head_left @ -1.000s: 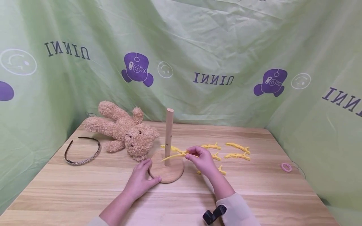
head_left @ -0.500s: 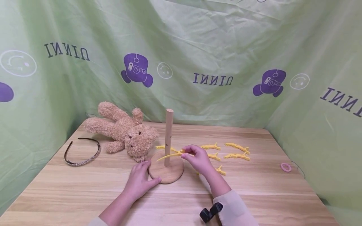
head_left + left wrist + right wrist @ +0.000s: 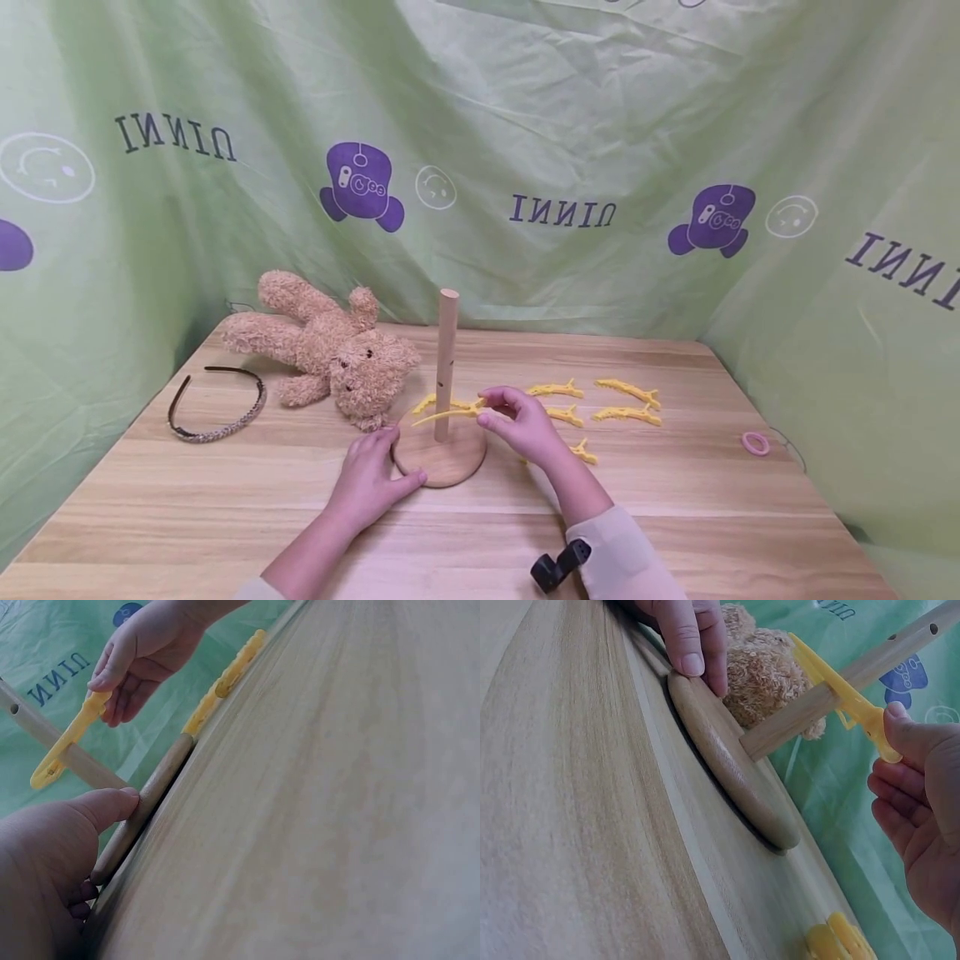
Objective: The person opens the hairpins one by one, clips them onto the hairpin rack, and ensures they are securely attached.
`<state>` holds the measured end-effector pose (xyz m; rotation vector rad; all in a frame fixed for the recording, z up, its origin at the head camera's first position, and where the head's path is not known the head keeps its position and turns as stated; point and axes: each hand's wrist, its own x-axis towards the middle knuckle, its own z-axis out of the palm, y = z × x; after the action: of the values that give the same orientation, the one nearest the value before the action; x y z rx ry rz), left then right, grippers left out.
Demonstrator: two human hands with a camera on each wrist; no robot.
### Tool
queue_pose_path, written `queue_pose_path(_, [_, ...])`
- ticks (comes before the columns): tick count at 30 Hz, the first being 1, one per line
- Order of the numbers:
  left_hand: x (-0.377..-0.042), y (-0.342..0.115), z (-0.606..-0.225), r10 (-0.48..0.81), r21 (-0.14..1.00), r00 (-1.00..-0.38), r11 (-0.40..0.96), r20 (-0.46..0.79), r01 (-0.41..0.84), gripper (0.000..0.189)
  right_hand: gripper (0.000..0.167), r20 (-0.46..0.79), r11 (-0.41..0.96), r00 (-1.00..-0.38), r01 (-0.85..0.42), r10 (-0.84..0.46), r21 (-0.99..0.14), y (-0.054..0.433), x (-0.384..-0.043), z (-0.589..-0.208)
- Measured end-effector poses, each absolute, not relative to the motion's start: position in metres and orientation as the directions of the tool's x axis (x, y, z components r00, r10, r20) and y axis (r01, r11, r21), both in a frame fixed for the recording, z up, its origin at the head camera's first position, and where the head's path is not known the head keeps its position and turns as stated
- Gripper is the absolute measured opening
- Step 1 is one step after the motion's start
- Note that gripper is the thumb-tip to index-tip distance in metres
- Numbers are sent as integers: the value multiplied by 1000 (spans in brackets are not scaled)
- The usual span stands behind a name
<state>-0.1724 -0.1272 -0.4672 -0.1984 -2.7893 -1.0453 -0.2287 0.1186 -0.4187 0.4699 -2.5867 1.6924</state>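
Note:
A wooden stand has a round base and an upright post with small holes. My left hand grips the base's left rim, thumb on the front edge and fingers further back. My right hand pinches the tail end of a yellow hair clip between thumb and fingers. The clip lies sideways low on the post, its jaws on either side of it, one in front and one behind. Several more yellow hair clips lie on the table right of the stand, some partly hidden by my right hand.
A brown teddy bear lies at the back left, its head close to the stand. Left of it is a dark headband with a glittery section. A pink ring lies near the table's right side. Printed green cloth surrounds the table.
My right hand has shifted slightly left with the hair clip, and its jaws have drawn closer together around the post. My left hand has stayed on the base.

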Motion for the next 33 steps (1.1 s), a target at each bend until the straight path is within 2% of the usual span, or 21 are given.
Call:
queue_pose_path(10, [-172,-127,-467,66,650,-982,741,178,168,87,52,143,379,-952,-243,-272,-893,129,-224,-419])
queue_pose_path(33, [-173,-127,-466,61,652,-983,741,171,159,87,50,131,554,-980,-191,-147,-810,221,-204,-432])
